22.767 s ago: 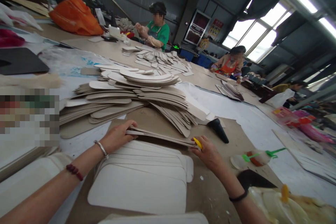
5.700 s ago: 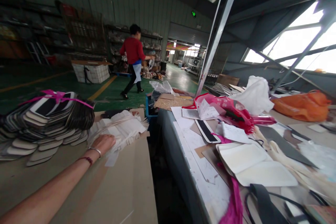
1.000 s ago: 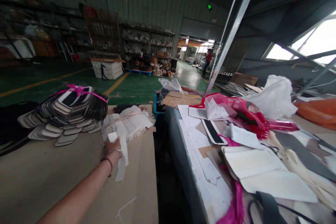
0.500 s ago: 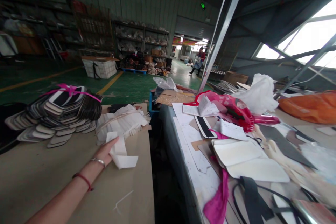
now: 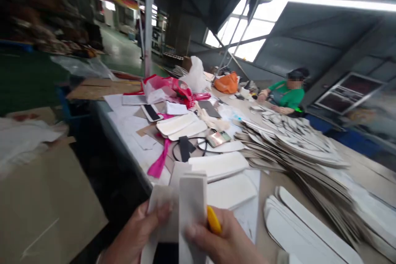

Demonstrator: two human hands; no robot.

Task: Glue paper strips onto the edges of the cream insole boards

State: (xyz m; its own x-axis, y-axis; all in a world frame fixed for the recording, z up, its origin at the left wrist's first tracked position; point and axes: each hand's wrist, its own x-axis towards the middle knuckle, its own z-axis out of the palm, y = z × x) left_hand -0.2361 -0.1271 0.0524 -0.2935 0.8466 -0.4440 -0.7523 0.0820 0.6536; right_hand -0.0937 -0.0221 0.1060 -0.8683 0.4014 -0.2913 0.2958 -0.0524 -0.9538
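1. Pinching a matte pale strip (image 5: 159, 210) between thumb and fingers, your left hand (image 5: 137, 233) is at the near edge of the scene.
2. Your right hand (image 5: 227, 237) grips a flat white strip (image 5: 192, 198), straight-sided and square-cornered, just right of the other; a smooth, round-tipped yellow object (image 5: 214, 219) shows at its fingers.
3. Beyond both strips, smooth white panels (image 5: 235, 189) with rounded corners overlap.
4. On your near right, slim, round-ended boards (image 5: 303, 231) lie fanned.
5. Farther left, a crinkled pink band (image 5: 159, 161) trails across the table.
6. On the far side, a soft orange bag (image 5: 227, 83) slumps left of a green-clad co-worker (image 5: 287, 94).
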